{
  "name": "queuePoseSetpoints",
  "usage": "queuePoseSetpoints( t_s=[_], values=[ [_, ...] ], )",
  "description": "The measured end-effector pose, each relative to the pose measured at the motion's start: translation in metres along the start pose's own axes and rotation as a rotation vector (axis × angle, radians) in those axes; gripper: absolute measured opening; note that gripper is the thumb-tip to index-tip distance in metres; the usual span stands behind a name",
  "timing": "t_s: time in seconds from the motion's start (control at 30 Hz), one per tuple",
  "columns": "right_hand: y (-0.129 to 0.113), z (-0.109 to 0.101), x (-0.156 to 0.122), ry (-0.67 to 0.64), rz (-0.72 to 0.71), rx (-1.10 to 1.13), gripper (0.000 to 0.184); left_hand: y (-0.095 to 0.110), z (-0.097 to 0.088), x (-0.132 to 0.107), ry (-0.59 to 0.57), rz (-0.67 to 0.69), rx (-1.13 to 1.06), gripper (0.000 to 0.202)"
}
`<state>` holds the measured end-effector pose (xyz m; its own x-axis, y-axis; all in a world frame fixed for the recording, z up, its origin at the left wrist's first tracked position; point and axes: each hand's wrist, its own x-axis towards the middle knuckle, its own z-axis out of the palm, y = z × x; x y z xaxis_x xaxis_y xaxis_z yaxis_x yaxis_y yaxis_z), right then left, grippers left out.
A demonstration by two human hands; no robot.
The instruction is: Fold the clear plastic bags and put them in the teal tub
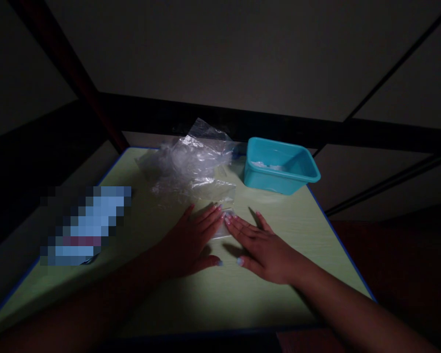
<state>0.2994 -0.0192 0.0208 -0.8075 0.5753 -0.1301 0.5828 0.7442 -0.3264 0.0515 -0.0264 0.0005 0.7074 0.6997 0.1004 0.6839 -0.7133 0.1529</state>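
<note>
A small clear plastic bag (222,231) lies flat on the table, partly hidden under my fingers. My left hand (196,240) rests on its left side with the fingers stretched out and the thumb spread toward me. From the right, my right hand (259,245) lies on it too, fingers extended and thumb apart. The fingertips of both hands nearly meet over the bag. Just beyond them is a loose heap of crinkled clear plastic bags (191,159).
A turquoise plastic basket (279,179) with something white inside stands at the table's back right. On the left lies a blurred-out bright rectangular object (95,220). The pale table (206,304) has a blue edge, and a wall rises behind it.
</note>
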Motion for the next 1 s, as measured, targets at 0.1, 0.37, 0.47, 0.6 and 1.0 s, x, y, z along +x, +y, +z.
queuePoseSetpoints(
  t_s=[0.1, 0.37, 0.47, 0.6, 1.0],
  values=[
    [0.006, 0.002, 0.008, 0.084, 0.026, -0.050, 0.064, -0.005, 0.002, -0.002, 0.173, 0.084, 0.014, 0.074],
    [0.015, 0.009, 0.028, 0.096, 0.051, -0.071, 0.060, -0.016, -0.001, -0.001, 0.279, 0.247, 0.019, 0.049],
    [0.015, 0.009, 0.028, 0.098, 0.054, -0.066, 0.060, -0.017, -0.004, 0.004, 0.246, 0.254, 0.014, 0.047],
    [0.015, 0.008, 0.028, 0.101, 0.062, -0.062, 0.061, -0.018, -0.005, 0.005, 0.241, 0.255, 0.023, 0.049],
    [0.010, 0.010, 0.032, 0.127, -0.044, -0.027, 0.060, -0.015, -0.012, 0.008, 0.181, 0.293, -0.067, 0.045]
  ],
)
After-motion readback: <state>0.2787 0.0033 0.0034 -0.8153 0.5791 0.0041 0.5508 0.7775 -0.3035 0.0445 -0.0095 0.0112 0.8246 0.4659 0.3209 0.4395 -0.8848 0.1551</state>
